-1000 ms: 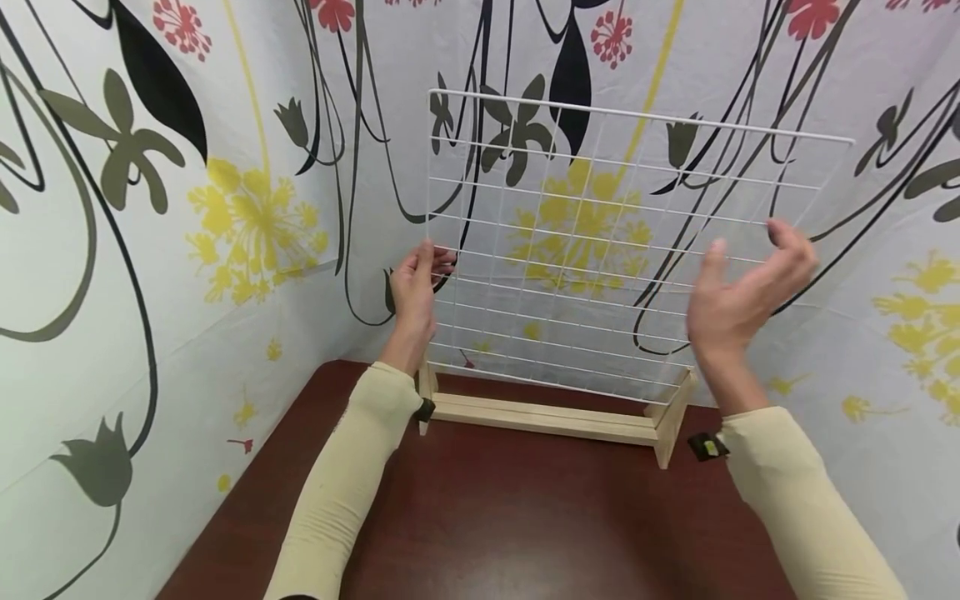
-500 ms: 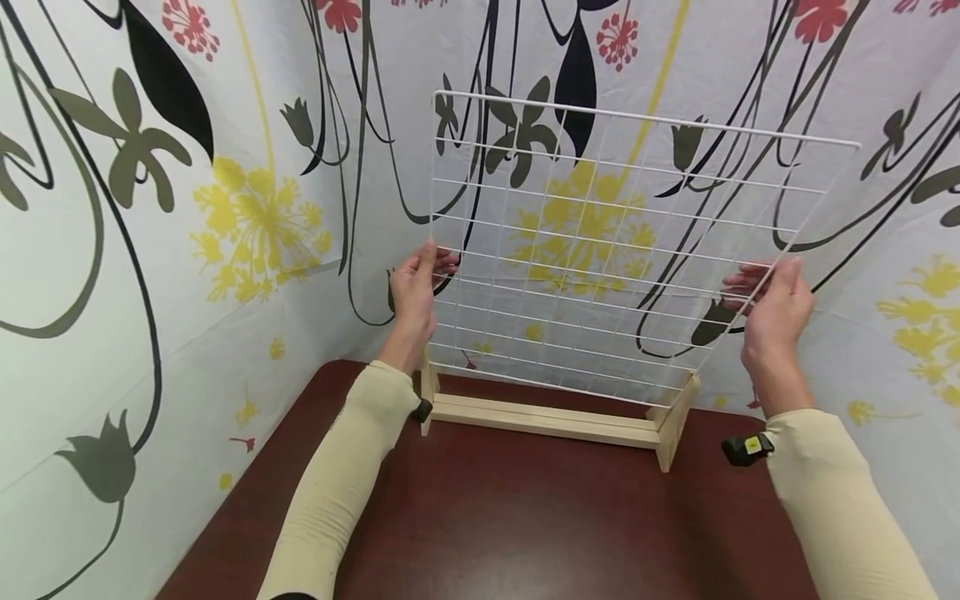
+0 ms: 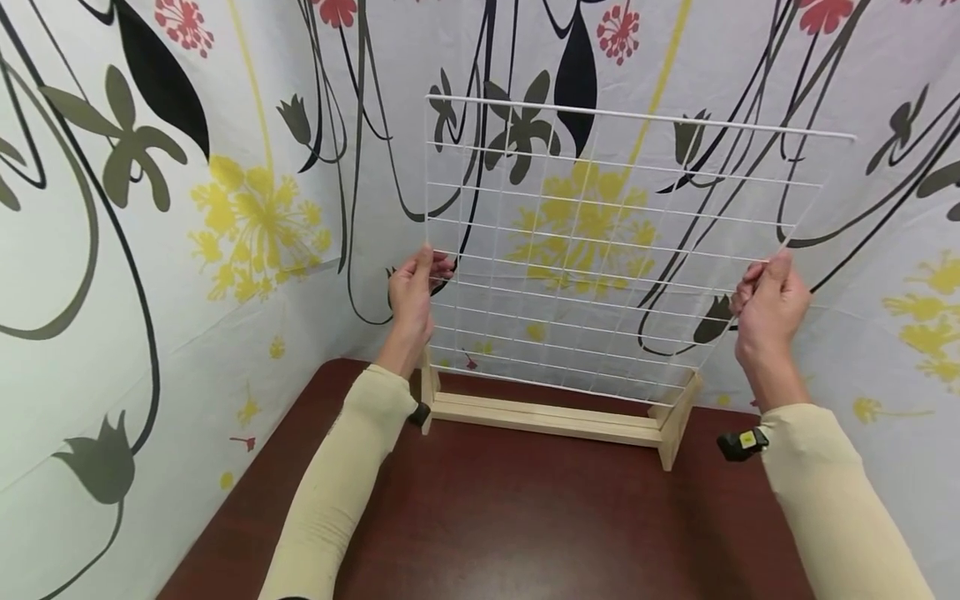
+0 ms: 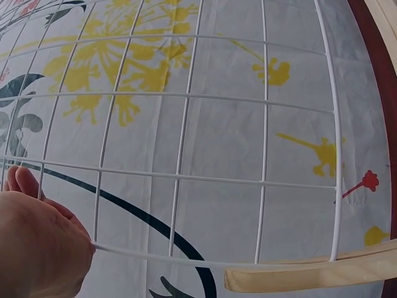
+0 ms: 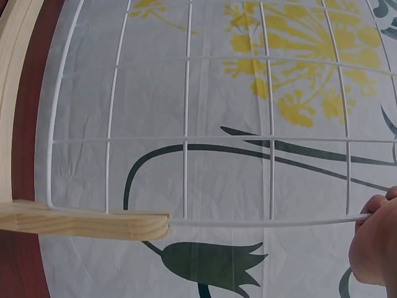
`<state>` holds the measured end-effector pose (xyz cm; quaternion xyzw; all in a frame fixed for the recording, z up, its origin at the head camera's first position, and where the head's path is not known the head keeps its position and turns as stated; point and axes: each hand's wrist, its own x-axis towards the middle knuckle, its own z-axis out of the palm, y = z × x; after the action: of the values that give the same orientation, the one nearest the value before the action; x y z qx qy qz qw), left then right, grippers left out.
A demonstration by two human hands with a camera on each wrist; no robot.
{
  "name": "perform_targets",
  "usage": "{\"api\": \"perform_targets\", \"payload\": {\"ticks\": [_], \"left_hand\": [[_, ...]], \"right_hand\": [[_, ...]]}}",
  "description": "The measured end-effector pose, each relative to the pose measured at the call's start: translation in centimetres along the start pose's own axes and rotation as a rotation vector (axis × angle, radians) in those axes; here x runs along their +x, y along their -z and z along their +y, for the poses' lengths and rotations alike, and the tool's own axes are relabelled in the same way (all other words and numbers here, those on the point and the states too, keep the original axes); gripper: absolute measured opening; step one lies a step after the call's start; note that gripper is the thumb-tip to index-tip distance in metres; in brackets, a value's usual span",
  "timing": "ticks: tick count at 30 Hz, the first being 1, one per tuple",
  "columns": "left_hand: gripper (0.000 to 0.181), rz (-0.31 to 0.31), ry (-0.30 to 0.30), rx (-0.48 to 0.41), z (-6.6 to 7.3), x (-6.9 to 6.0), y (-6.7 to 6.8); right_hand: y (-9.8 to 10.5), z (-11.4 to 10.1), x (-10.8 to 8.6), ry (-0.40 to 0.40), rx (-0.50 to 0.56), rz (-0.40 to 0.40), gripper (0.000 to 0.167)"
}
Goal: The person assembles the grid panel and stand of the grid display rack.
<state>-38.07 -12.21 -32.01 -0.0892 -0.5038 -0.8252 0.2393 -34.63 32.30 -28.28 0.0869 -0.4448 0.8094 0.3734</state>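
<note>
A white wire grid panel (image 3: 577,202) stands upright, with its lower edge at a pale wooden stand (image 3: 540,418). My left hand (image 3: 412,287) grips the panel's left side wire, thumb in front and fingers behind. On the opposite side wire, my right hand (image 3: 772,304) holds on with its fingers curled round. The left wrist view shows a lower corner of the grid (image 4: 335,186) against a wooden end piece (image 4: 298,273). In the right wrist view the other lower corner meets a similar wooden end piece (image 5: 87,223).
The stand is on a dark red-brown table (image 3: 555,517). Behind and to the left hangs a white cloth (image 3: 247,192) printed with yellow, red, black and grey-green flowers, close to the panel's back.
My right hand was off the panel with fingers spread; it moved onto the right side wire, then curled its fingers round it. The left hand keeps its grip. The panel shifted slightly.
</note>
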Motion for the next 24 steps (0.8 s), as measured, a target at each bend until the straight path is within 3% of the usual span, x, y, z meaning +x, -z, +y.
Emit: {"api": "perform_targets", "payload": {"ticks": [8,24], "left_hand": [[0.032,0.015,0.021,-0.010,-0.4,0.0,0.7],[0.033,-0.023,0.028,0.004,-0.8,-0.4,1.1]], "right_hand": [[-0.1,0.2,-0.2,0.027,-0.071,-0.062,0.050],[0.5,0.4,-0.7,0.019,-0.090,-0.081,0.051]]}}
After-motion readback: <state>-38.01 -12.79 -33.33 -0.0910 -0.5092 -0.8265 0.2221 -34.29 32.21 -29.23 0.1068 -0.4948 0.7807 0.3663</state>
